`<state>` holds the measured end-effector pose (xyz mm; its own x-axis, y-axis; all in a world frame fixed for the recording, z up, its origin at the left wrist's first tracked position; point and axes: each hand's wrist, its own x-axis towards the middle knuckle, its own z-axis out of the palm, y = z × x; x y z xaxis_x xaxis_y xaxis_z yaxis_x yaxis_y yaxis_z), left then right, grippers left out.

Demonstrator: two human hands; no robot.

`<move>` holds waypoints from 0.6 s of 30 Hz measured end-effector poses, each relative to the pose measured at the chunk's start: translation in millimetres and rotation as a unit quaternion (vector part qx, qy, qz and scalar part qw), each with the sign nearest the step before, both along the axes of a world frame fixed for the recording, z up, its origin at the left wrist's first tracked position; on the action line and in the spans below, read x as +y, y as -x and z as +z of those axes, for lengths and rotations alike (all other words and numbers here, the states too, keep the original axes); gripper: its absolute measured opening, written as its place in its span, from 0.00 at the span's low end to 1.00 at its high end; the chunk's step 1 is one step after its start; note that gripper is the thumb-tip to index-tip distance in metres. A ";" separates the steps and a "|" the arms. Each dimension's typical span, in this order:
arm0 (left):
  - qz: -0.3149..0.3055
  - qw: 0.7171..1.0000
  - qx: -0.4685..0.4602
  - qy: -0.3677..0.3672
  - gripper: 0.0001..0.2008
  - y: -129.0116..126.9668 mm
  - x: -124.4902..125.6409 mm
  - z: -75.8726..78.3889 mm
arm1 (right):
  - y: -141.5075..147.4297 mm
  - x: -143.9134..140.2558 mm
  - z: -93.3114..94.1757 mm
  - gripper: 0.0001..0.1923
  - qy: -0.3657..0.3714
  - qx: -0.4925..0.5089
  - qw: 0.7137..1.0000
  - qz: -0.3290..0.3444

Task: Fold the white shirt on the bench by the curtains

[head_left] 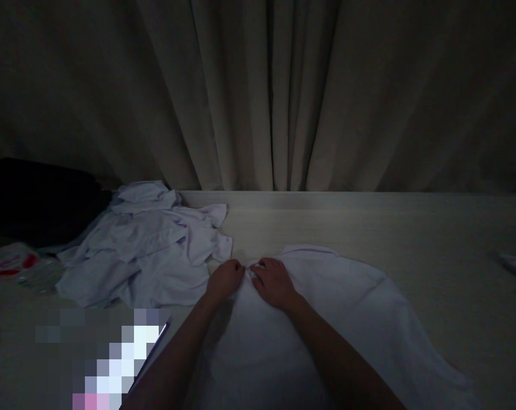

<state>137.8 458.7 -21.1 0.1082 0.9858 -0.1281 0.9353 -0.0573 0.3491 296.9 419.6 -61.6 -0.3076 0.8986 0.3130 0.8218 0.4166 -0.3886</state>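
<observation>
White shirt (347, 296) lies spread on pale floor (466, 285), under and between both forearms, collar side away from the person. Left hand (226, 280) and right hand (275, 281) close together at shirt's upper left edge, each pinching fabric, fingers narrow. Left of shirt: rumpled pile of white garments (155, 245), then black cloth heap (40, 199) beyond it. Clear plastic packet (12, 262), red print, far left of shirt; contents can't tell. Lower left of shirt: pixelated bright panel (132, 347), unidentifiable. Behind shirt: bare floor strip, pale ledge (368, 200), drawn curtain (368, 85). More open floor right of shirt.
</observation>
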 end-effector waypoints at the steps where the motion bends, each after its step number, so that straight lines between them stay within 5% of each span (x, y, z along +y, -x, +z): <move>1: -0.004 1.000 -0.006 0.000 0.15 -1.0 1.0 -0.2 | -0.1 -1.0 0.8 0.18 -0.001 -0.005 1.000 0.000; 12: -0.059 0.997 -0.046 0.005 0.17 -4.1 15.9 -7.3 | -3.9 -4.3 5.6 0.22 0.031 0.038 0.999 0.019; 15: -0.076 0.996 -0.042 0.007 0.17 -8.3 20.6 -10.7 | -26.0 -29.6 27.0 0.17 0.052 0.088 0.995 0.006; 18: -0.096 0.995 -0.035 -0.002 0.17 -14.4 22.2 -12.7 | -69.7 -86.5 53.3 0.13 0.108 0.096 0.989 0.003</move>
<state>152.1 480.8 -33.8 0.3025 0.9468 -0.1097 0.8804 -0.2335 0.4127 366.6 333.1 -8.4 -0.2657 0.9493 0.1678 0.7218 0.3113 -0.6182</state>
